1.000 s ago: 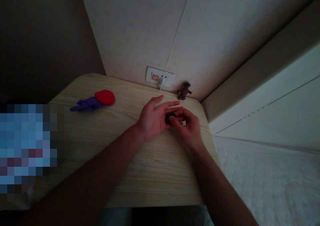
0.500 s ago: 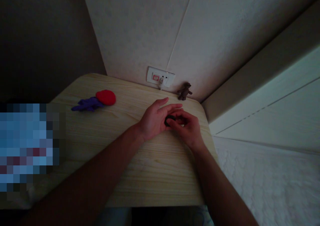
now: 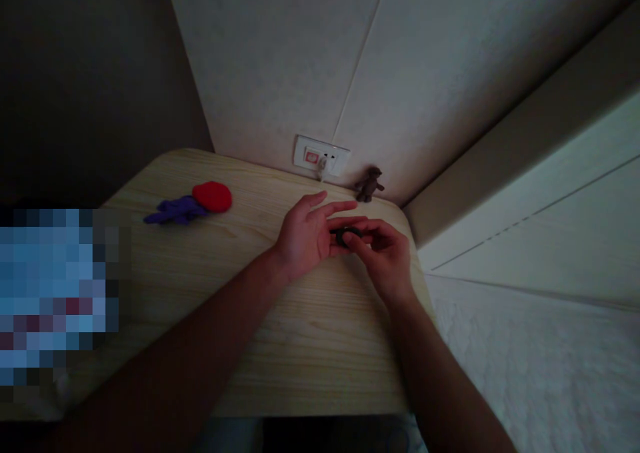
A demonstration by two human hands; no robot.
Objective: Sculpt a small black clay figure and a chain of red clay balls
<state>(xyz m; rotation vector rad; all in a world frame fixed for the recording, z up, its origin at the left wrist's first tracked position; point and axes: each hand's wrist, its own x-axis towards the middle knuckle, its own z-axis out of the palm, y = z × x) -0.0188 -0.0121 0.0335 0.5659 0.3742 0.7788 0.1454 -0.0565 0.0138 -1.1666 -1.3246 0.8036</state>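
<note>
Slightly toward the right edge of the table (image 3: 300, 359), the right hand (image 3: 387, 256) has shifted since half a second ago, and the small dark piece (image 3: 341, 238) has come with it. From my end that piece looks ring-like, though it is too blurred for me to be sure. I see the right thumb and fingers closed on it in a pinch, above the tabletop toward the back right corner. Beside it the left hand (image 3: 307, 239) is spread open, its lower fingers right at the piece; I cannot tell whether they bear any of it. Near the back right corner stands a brown bear figure (image 3: 369, 185). Toward the back left corner, a red disc (image 3: 213, 197) and a purple piece (image 3: 180, 209) lie touching.
</note>
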